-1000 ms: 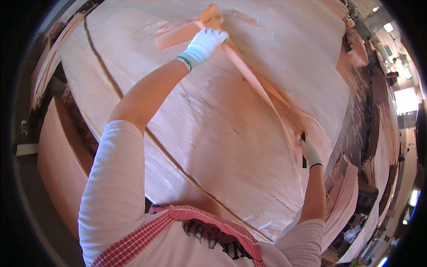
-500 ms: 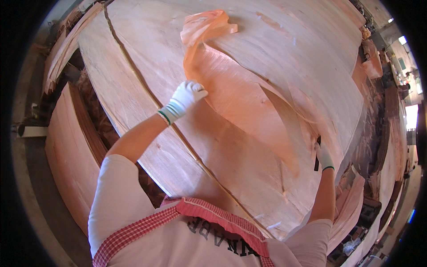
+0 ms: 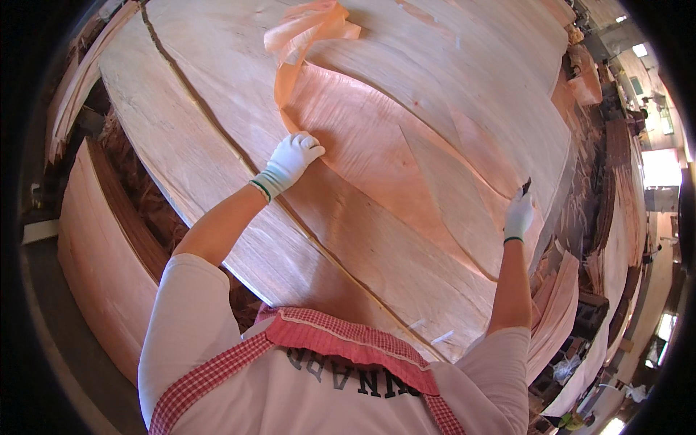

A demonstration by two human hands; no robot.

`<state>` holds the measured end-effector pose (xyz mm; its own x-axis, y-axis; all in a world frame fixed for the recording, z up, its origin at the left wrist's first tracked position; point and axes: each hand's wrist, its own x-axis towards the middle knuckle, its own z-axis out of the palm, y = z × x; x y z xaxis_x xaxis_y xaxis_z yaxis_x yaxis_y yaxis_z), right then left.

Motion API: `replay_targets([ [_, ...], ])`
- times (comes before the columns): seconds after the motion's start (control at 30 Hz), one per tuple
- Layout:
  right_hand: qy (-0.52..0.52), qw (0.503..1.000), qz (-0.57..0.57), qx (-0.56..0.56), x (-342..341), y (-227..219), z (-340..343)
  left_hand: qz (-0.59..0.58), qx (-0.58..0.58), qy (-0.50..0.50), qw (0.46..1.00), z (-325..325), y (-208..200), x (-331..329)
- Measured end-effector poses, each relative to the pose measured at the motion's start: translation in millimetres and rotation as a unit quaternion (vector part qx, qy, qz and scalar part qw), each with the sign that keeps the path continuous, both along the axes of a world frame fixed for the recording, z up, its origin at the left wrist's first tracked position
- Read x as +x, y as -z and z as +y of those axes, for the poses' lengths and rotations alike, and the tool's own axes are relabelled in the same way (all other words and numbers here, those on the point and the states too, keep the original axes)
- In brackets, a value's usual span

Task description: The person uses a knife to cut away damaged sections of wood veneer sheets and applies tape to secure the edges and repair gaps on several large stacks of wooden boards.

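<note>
A thin, reddish sheet of wood veneer (image 3: 370, 152) lies spread over a large stack of pale veneer sheets (image 3: 217, 145). My left hand (image 3: 291, 159), in a white glove, grips the sheet's near left edge. My right hand (image 3: 519, 214), also gloved, holds the sheet's right edge and has a small dark tool sticking up from its fingers. The far end of the sheet is a curled, crumpled strip (image 3: 308, 29) at the top of the stack.
Another pile of veneer (image 3: 101, 246) stands lower at the left, with a dark gap beside it. More stacked veneer and scraps (image 3: 580, 290) crowd the right side. Far right there is a workshop aisle with bright windows (image 3: 656, 170).
The veneer sheet, lifted as a narrow strip earlier, has come down and spread flat on the stack. My left hand has moved down toward me; my right hand has stayed at the right edge.
</note>
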<state>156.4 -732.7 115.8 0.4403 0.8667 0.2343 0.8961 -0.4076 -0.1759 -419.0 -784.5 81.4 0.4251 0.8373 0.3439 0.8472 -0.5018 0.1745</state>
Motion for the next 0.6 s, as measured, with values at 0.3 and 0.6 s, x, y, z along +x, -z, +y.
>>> replay_targets([
  [0.3,-0.277,0.858,0.38,-0.206,-298.6,-4.2,-42.7,0.002,-0.177,-0.15,0.973,10.6,-23.5,26.0],
  [0.6,-0.31,0.906,0.248,-0.145,-327.8,31.8,-65.8,-0.037,-0.085,-0.456,0.885,106.7,12.0,-62.9],
])
